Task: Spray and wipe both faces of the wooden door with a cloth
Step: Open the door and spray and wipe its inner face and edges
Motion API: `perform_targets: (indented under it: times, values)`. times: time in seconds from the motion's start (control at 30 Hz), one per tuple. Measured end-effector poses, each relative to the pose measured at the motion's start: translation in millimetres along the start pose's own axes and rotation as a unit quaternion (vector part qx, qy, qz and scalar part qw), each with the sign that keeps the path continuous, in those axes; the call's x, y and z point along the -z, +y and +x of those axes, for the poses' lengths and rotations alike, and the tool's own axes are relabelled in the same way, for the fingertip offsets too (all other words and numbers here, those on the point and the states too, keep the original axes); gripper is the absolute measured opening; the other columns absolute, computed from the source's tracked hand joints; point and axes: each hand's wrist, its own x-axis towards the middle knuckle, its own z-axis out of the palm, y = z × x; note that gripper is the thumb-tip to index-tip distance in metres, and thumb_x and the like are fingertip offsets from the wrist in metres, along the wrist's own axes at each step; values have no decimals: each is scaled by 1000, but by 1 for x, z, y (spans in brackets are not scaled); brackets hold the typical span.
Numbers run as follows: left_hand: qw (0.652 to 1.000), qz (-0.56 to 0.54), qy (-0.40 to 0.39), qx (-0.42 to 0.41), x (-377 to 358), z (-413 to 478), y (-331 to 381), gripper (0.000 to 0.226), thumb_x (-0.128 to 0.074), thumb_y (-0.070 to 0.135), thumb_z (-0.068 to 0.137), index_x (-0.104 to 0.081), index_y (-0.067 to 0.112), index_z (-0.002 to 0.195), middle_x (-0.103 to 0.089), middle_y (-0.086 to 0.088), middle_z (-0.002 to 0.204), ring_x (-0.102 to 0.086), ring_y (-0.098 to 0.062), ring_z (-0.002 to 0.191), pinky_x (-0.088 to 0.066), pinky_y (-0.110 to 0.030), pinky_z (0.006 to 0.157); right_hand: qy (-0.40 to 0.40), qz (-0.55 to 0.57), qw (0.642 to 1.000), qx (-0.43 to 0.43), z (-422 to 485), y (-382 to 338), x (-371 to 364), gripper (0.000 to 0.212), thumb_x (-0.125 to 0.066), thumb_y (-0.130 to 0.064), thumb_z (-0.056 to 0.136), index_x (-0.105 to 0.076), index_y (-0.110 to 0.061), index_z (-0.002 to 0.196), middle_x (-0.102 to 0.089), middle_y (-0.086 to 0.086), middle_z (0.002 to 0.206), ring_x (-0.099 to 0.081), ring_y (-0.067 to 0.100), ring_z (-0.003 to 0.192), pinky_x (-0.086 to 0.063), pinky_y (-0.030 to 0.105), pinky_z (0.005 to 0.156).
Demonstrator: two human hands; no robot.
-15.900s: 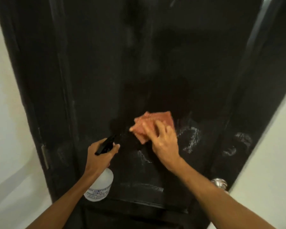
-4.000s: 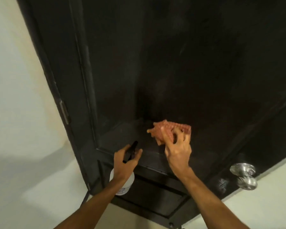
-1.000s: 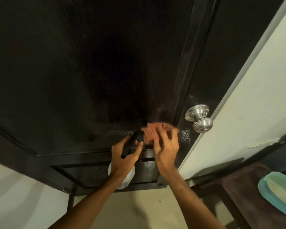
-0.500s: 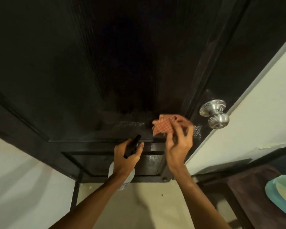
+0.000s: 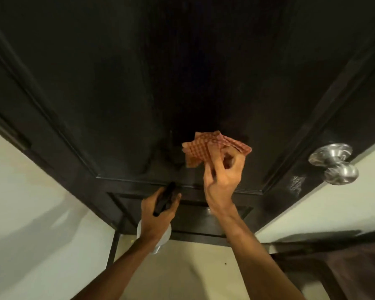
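Gripping a crumpled orange checked cloth (image 5: 212, 149), the right hand (image 5: 223, 178) presses it against the dark wooden door (image 5: 139, 83). Left hand (image 5: 158, 215) fingers curl round a clear spray bottle (image 5: 160, 243).

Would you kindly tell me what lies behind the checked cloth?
Behind the checked cloth, pinched by the right hand, is the dark door panel. The patch it covers is hidden, so any spray or dirt there cannot be seen.

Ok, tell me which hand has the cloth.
The right hand: it pinches the orange checked cloth in front of the dark door, while the left hand grips the spray bottle lower down.
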Motion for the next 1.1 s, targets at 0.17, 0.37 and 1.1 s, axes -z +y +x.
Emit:
perform_targets:
  times: [0.17, 0.37, 1.1]
  values:
    - [1000, -24, 2, 17, 29, -3, -19, 16, -81, 4, 88, -77, 16, 99, -78, 13, 90, -75, -6, 88, -56, -15, 81, -234, -72, 969, 19, -104, 15, -21, 32, -67, -6, 82, -68, -13, 113, -45, 9, 112, -53, 33, 95, -57, 45, 57]
    - [999, -12, 31, 24, 56, 10, -29, 18, -81, 5, 88, -75, 21, 90, -76, 13, 81, -73, -4, 79, -51, -9, 73, -97, -35, 991, 81, -32, -49, -51, 44, -73, 3, 81, -68, -15, 121, -45, 12, 105, -52, 32, 85, -45, 32, 60]
    - [999, -24, 25, 33, 95, 5, -61, 22, -79, 0, 87, -75, 22, 92, -75, 11, 79, -72, -3, 80, -53, -11, 76, -298, -162, 941, 3, -136, 25, -33, 29, -53, -61, 98, -56, -46, 122, -60, -9, 124, -60, 21, 115, -50, 49, 100]
